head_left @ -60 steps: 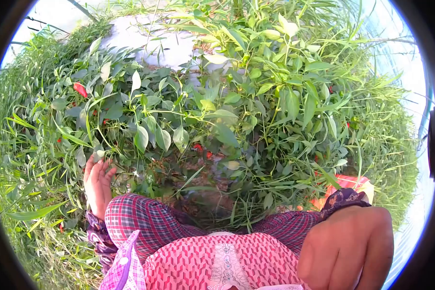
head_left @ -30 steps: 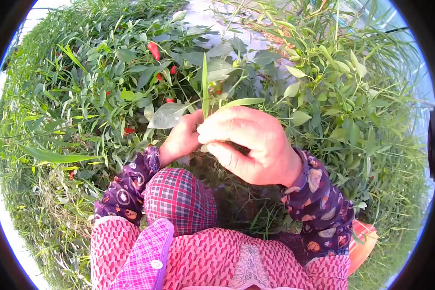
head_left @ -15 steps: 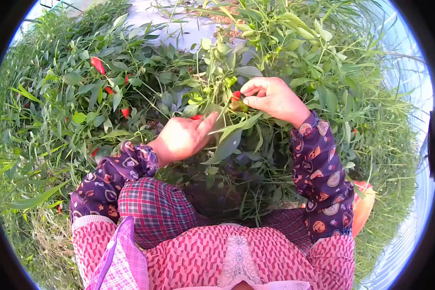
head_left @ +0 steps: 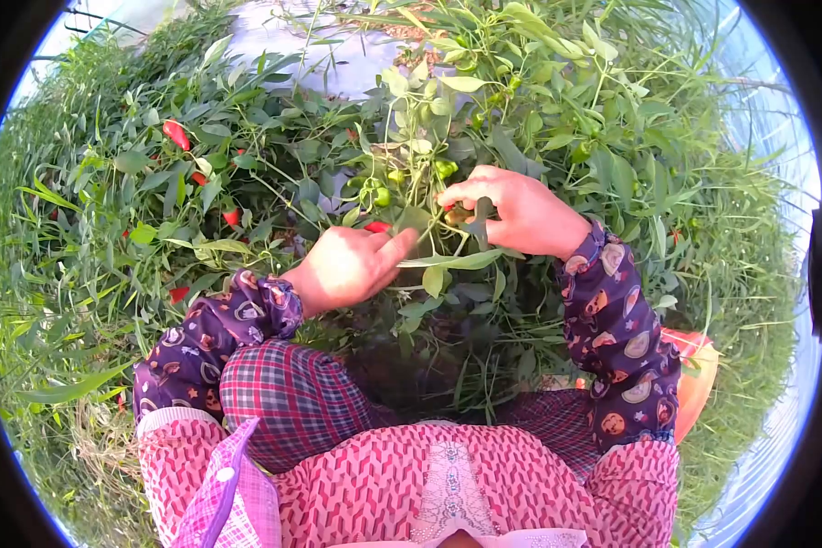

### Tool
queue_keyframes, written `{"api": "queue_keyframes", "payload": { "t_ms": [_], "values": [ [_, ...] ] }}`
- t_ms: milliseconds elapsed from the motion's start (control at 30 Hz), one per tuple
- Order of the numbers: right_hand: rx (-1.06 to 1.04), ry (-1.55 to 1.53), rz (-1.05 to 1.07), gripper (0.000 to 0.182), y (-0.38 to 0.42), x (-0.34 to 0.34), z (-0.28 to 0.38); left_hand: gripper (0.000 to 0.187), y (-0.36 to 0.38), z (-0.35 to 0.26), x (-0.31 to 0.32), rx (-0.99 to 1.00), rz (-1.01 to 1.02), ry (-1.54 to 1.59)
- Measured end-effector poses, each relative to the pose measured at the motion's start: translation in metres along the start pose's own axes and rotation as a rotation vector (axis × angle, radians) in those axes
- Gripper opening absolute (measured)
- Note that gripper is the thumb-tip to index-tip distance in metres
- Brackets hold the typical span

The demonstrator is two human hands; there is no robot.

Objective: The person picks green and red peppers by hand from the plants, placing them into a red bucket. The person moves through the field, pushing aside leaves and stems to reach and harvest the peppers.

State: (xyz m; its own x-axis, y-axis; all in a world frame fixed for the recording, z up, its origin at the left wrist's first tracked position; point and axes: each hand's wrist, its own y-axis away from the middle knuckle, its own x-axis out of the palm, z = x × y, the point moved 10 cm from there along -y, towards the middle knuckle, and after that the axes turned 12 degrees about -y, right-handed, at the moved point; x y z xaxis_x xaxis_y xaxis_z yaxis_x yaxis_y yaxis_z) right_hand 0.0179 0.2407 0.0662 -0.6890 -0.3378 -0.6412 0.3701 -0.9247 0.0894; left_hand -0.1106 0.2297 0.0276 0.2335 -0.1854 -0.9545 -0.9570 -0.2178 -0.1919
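Note:
My left hand (head_left: 352, 267) is closed at the middle of the pepper plants. A red pepper (head_left: 377, 226) shows just past its fingers, partly covered by the hand. Thumb and fingers of my right hand (head_left: 525, 212) close around a greenish-brown pepper (head_left: 461, 216) with some red on it, among the stems. A dark leaf covers part of that grip. Between the hands stand thin green stems, and small green peppers (head_left: 374, 193) hang just above.
More red peppers (head_left: 175, 135) hang in the foliage at the left. Pale ground sheeting (head_left: 315, 55) lies at the top. Beside my right sleeve is an orange object (head_left: 699, 379). My plaid-covered knee (head_left: 288, 397) is below my left hand.
My right hand has shifted slightly down and its fingers have closed further around the pepper. The leaves between the hands have moved. My left hand is nearly where it was.

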Motion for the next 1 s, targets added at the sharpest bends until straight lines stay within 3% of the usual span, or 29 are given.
{"api": "queue_keyframes", "payload": {
  "t_ms": [133, 233, 367, 500, 600, 733, 1000],
  "values": [
    [0.107, -0.198, 0.053, 0.04, 0.004, 0.005, -0.006, 0.051, 0.001, -0.003, -0.006, -0.013, -0.02, -0.008],
    [-0.032, 0.086, -0.138, 0.034, 0.007, -0.009, 0.011, 0.06, 0.001, 0.0, -0.009, -0.038, -0.049, 0.032],
    [-0.126, 0.198, -0.186, 0.029, 0.013, -0.013, 0.02, 0.068, 0.003, 0.003, -0.004, -0.086, -0.031, 0.068],
    [-0.141, 0.063, -0.115, 0.022, 0.015, -0.007, 0.02, 0.07, 0.006, 0.005, -0.003, -0.096, -0.031, 0.099],
    [-0.225, 0.074, -0.19, 0.017, 0.022, -0.018, 0.024, 0.068, 0.007, 0.006, -0.002, -0.098, -0.037, 0.096],
    [0.113, -1.142, -0.52, 0.017, 0.039, -0.039, -0.048, 0.069, 0.008, 0.003, -0.003, -0.069, -0.044, 0.081],
    [0.329, -1.707, -0.68, 0.024, 0.041, -0.015, -0.075, 0.066, 0.003, -0.006, 0.0, -0.006, -0.022, 0.036]
  ]
}}
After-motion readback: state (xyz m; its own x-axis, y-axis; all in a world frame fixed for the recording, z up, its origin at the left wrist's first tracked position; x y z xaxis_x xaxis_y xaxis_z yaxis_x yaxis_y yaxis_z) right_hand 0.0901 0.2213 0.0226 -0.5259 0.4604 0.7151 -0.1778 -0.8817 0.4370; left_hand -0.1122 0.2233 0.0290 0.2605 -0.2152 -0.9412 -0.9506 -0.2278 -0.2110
